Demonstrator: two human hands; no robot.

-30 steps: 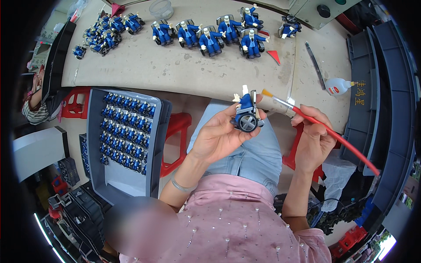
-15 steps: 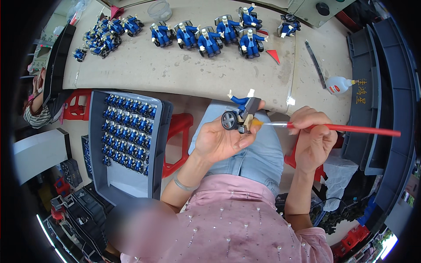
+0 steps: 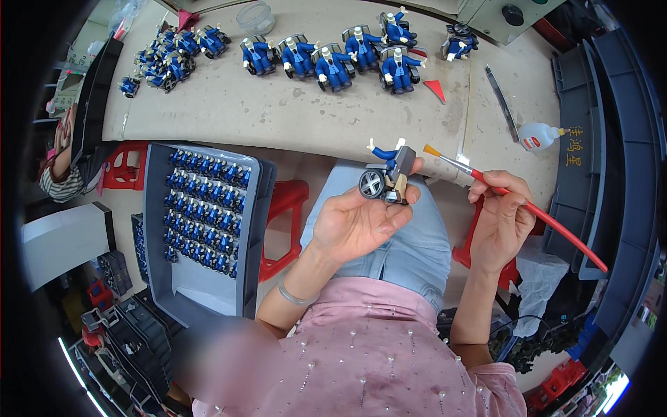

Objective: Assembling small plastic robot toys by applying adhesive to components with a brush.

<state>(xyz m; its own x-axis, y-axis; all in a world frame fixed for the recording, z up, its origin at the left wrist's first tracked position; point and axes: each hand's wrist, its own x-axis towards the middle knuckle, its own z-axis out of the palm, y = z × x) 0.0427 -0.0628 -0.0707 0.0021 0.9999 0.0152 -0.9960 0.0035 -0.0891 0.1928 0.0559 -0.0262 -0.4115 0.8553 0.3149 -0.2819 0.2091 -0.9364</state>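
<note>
The pink, short-sleeved top is dotted with pearly beads. Below it are pale blue jeans; a silvery bracelet rings the left forearm.

Bare left hand: some fingers hidden behind blue-and-beige plastic wheelchair figure | small blue figures in grey plastic tray: details too small to tell | round pink-grey patch, lower left: blurred | pale grey-green box: cut by top edge | co-worker: only striped sleeve and arm show
</note>
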